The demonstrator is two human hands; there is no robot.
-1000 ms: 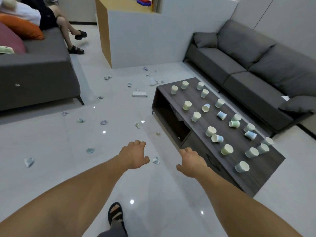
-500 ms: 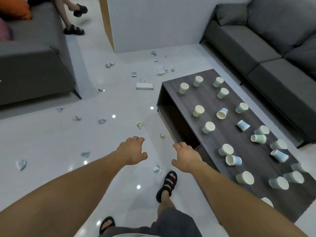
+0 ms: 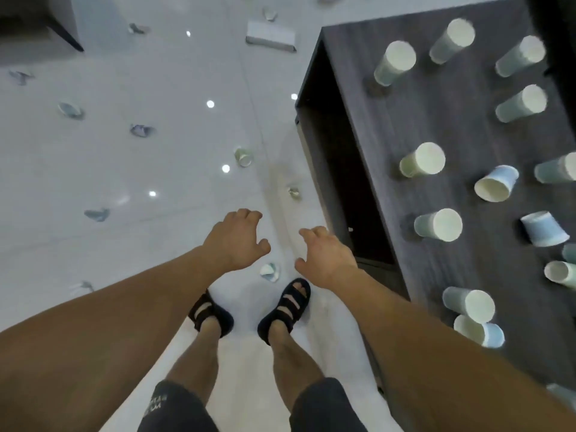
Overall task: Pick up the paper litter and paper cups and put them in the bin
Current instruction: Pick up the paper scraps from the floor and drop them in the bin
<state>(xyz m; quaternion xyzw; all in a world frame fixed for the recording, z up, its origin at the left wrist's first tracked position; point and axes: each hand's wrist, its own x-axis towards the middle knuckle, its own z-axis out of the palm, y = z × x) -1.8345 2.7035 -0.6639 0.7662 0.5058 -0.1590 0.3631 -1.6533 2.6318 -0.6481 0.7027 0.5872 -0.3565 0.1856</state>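
A crumpled paper cup (image 3: 270,271) lies on the pale floor between my two hands, just ahead of my sandalled feet. My left hand (image 3: 236,238) hovers above and left of it, fingers loosely curled, holding nothing. My right hand (image 3: 324,254) hangs to its right, fingers relaxed and empty. More crushed paper scraps (image 3: 141,130) are scattered over the floor, and another small cup (image 3: 242,156) lies farther ahead. Several paper cups (image 3: 424,160) stand or lie on the dark wooden coffee table (image 3: 389,120) at the right. No bin is in view.
A flat white box (image 3: 270,37) lies on the floor ahead. A grey sofa's leg (image 3: 64,35) shows at the top left. The coffee table's open side shelf (image 3: 336,169) is close to my right hand.
I have stepped forward and tilted my view down; both feet now stand under me. Both hands have lowered toward the crumpled cup, which now lies between them.
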